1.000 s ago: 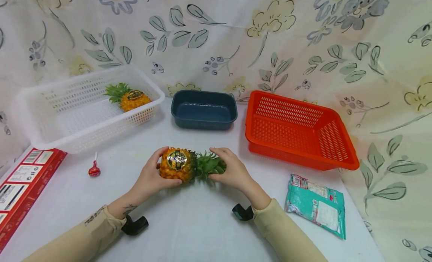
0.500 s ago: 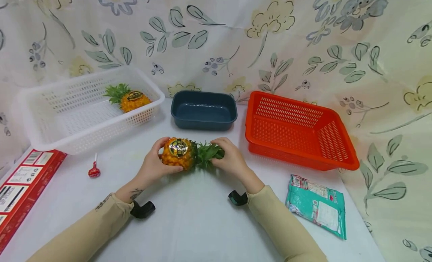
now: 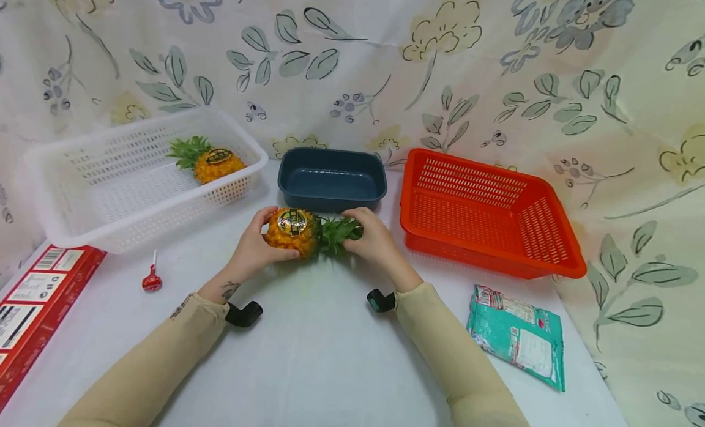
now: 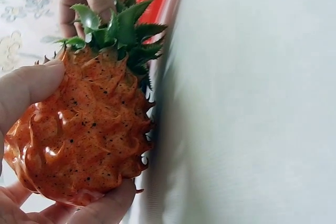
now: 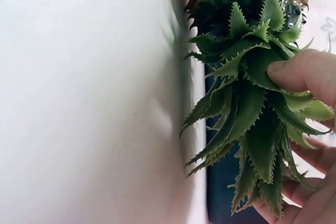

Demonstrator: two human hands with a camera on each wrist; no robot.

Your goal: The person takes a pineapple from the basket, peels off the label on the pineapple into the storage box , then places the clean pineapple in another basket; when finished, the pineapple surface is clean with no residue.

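An orange pineapple [image 3: 300,234] with a black-and-gold label lies sideways between both hands, its green crown [image 3: 334,234] pointing right. Around its base end curls the left hand [image 3: 257,246], thumb on the near side and fingers at the far side. The right hand [image 3: 374,240] grips the leafy crown. In the left wrist view the pineapple's spiky skin [image 4: 89,124] shows between thumb and fingers. The right wrist view has the right thumb [image 5: 299,74] pressed on the toothed leaves [image 5: 252,114]. Just behind the pineapple stands a dark blue basin [image 3: 330,200].
A white basket [image 3: 149,213] at the back left holds a second pineapple [image 3: 217,165]. Right of the basin is a red basket [image 3: 468,243]. A lollipop [image 3: 152,280] and a red box [image 3: 38,304] lie left; a teal packet [image 3: 518,338] lies right.
Both hands have moved the pineapple away from the body, up close to the dark blue basin. The baskets, lollipop and packet stay where they were.
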